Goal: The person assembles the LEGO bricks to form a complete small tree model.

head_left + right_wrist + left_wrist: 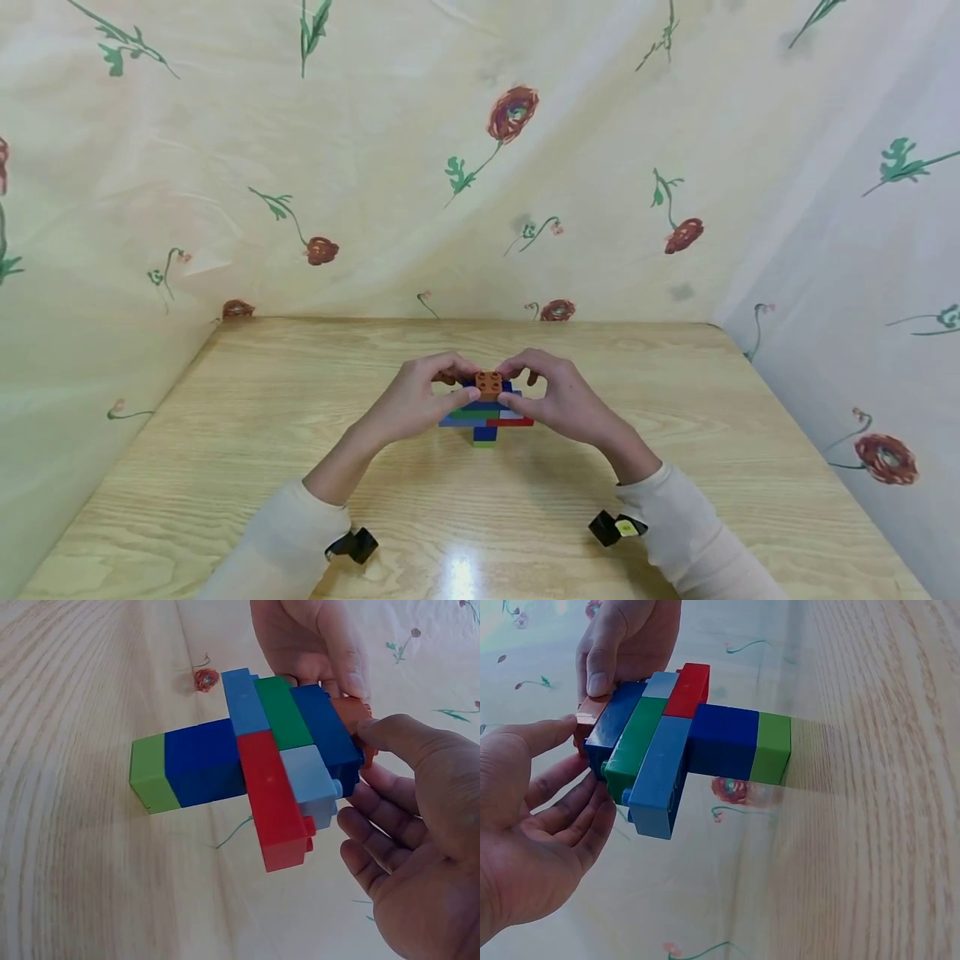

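Note:
A tower of toy building blocks stands upright on the table. Its top is an orange block with studs facing up. From the left, my left hand pinches this block with the thumb at its near face. On the opposite side my right hand pinches it too. Below come a dark blue block, then a green block beside a pale blue-white block. Under those lie a light blue block and a red block. A dark blue block and a lime green block form the narrow base.
The wooden table spreads around the tower. Behind it hangs a flower-patterned cloth, which also lines both sides. Dark wrist-worn devices, one by the left sleeve and one by the right sleeve, sit just above the table.

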### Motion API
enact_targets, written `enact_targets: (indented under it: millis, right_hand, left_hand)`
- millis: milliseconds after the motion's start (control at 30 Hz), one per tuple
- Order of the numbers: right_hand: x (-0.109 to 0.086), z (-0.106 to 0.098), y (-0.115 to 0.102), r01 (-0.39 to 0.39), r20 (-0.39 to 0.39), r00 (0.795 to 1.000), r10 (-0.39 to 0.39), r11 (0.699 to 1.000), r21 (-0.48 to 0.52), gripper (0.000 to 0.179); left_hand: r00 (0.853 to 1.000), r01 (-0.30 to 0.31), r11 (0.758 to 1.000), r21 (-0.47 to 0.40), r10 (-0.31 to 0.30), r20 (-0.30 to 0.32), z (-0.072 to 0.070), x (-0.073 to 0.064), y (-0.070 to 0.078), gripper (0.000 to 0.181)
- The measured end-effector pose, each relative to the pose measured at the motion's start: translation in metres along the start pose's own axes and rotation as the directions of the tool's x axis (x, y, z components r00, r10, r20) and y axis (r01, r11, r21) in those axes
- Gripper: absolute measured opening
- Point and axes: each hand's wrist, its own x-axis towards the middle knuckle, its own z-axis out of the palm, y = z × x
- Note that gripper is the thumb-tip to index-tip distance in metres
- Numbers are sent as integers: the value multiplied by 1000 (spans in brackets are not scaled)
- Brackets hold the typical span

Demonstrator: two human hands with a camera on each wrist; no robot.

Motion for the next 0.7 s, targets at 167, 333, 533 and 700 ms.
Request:
enact_targets:
  millis: [167, 333, 533, 700]
  right_hand:
    - [0, 3, 6, -22, -27, 999, 22, 1000, 13, 31]
    - [0, 10, 14, -33, -86, 996, 36, 999, 32, 36]
    - [1, 17, 24, -25, -150, 988, 35, 998, 65, 36]
    - [4, 20, 29, -67, -159, 984, 82, 993, 102, 36]
  left_hand:
    - [998, -12, 999, 30, 14, -57, 4, 3, -5, 28]
    - [987, -14, 998, 65, 24, -157, 9, 4, -7, 35]
    - [974, -38, 995, 96, 58, -217, 12, 7, -9, 43]
    - [973, -49, 994, 96, 69, -221, 13, 13, -13, 40]
